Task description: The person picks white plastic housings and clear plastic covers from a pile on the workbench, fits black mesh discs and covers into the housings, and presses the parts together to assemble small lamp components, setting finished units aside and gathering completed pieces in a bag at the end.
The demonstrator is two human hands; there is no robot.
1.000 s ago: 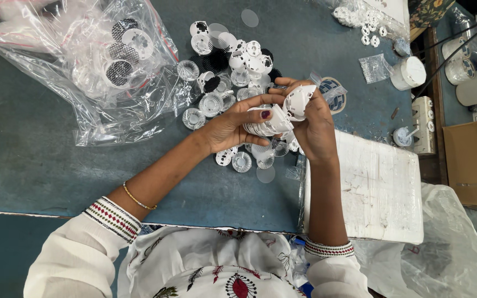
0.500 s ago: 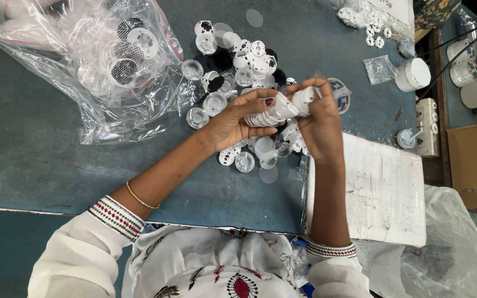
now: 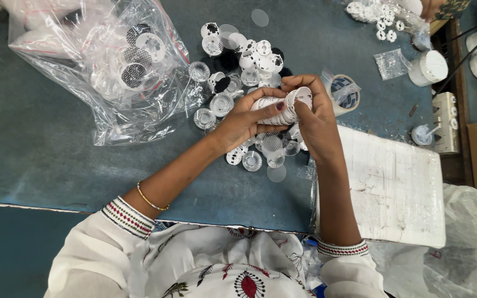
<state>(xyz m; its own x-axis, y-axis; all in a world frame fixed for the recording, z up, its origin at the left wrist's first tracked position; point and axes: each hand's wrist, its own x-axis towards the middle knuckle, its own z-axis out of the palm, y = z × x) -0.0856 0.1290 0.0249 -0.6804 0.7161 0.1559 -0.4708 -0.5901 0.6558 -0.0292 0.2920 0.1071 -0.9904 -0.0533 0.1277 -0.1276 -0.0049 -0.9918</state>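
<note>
My left hand [image 3: 244,121] grips a stack of small white round plastic parts [image 3: 276,109], held sideways above the blue-grey table [image 3: 40,160]. My right hand [image 3: 316,118] closes on the stack's right end, pressing a white round cap [image 3: 300,97] against it with the fingertips. Directly beneath and behind both hands lies a pile of loose clear, white and black round parts [image 3: 238,60]. A few clear discs and rings [image 3: 266,154] sit just below my wrists.
A large clear plastic bag [image 3: 106,72] of mesh discs lies at the left. A white foam block [image 3: 393,187] is at the right, a tape roll [image 3: 346,94] behind my right hand, a white jar [image 3: 429,67] and a power strip [image 3: 445,121] further right.
Both hands have shifted slightly toward the far side of the table with the stack. My right fingers have turned the end cap and now cover more of it.
</note>
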